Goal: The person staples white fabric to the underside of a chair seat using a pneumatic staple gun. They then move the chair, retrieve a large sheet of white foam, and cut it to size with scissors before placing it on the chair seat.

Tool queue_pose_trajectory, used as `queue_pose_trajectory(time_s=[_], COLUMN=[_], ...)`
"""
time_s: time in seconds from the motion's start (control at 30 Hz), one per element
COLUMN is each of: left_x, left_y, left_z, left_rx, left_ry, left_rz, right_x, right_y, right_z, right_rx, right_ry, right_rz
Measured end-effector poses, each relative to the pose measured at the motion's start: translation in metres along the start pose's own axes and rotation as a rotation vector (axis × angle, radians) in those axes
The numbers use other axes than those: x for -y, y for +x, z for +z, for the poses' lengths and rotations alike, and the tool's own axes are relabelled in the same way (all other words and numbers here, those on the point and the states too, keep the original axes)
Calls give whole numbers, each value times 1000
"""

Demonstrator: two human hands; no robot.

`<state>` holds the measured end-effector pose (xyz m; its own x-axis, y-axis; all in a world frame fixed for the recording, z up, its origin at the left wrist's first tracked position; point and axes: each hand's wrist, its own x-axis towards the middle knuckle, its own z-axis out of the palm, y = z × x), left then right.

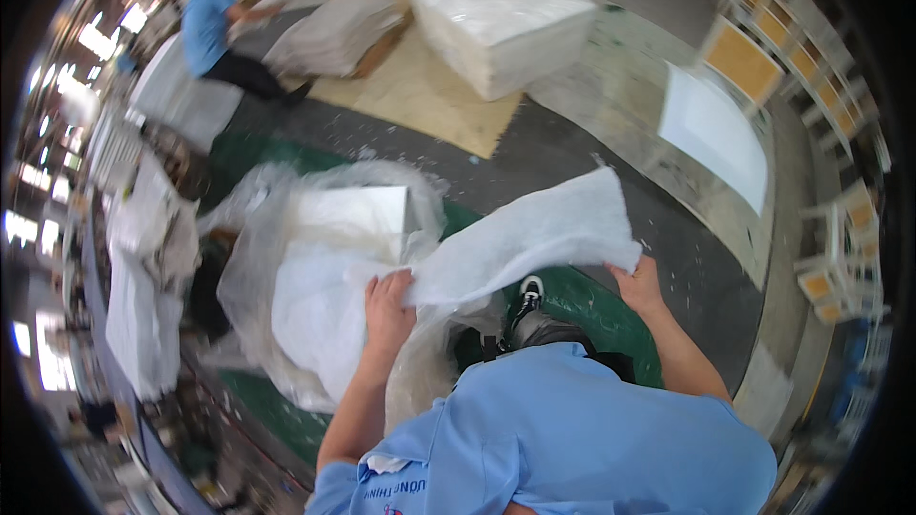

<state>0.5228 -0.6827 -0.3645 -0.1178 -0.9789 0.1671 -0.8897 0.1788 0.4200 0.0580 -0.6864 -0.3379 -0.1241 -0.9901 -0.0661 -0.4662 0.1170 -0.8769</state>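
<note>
The white padding sheet (534, 234) hangs in the air in front of the person, stretched between the two hands above the green floor (582, 291). It looks like a soft, fibrous batting: it sags in the middle, its near edge curls and its far corner lifts up freely, so it is judged to be light, limp and without any stiffness of its own. It will likely drape and fold wherever it is not supported, and a thin fibre sheet of this kind may tear or thin out if pulled hard at one spot. The surface looks matt and fuzzy rather than slick, so a slip seems unlikely. The sound places to hold it are along one edge, well apart, as the hands do now.

The left hand (386, 310) is closed on the near left edge, fingers curled over the material. The right hand (637, 286) pinches the lower right corner, thumb side up.

Just beyond the left hand lies an opened clear plastic wrapping (248, 257) with a stack of white sheets (348, 219) inside it. A dark shoe (528, 294) shows below the sheet. Further off a large wrapped white bale (506, 24) stands on a plywood board (429, 105), and another person in a blue shirt (205, 24) bends over more white bundles at the upper left. Wooden frames (754, 57) line the right side.
</note>
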Motion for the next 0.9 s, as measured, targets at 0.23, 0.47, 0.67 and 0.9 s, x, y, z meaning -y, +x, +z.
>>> queue_pose_trajectory(time_s=[0.23,0.47,0.67,0.9], left_x=[-72,-217,-380,-542], left_y=[42,131,186,256], left_z=[58,95,154,192], left_rx=[389,418,590,543], left_ry=[-34,-166,-233,-314], left_rz=[203,351,569,699], right_x=[-87,-122,-180,-227], right_y=[-111,-159,-166,-133], right_z=[-66,-162,-287,-430], right_rx=[-166,-543,-670,-845], right_ry=[117,258,239,184], right_rz=[283,455,532,391])
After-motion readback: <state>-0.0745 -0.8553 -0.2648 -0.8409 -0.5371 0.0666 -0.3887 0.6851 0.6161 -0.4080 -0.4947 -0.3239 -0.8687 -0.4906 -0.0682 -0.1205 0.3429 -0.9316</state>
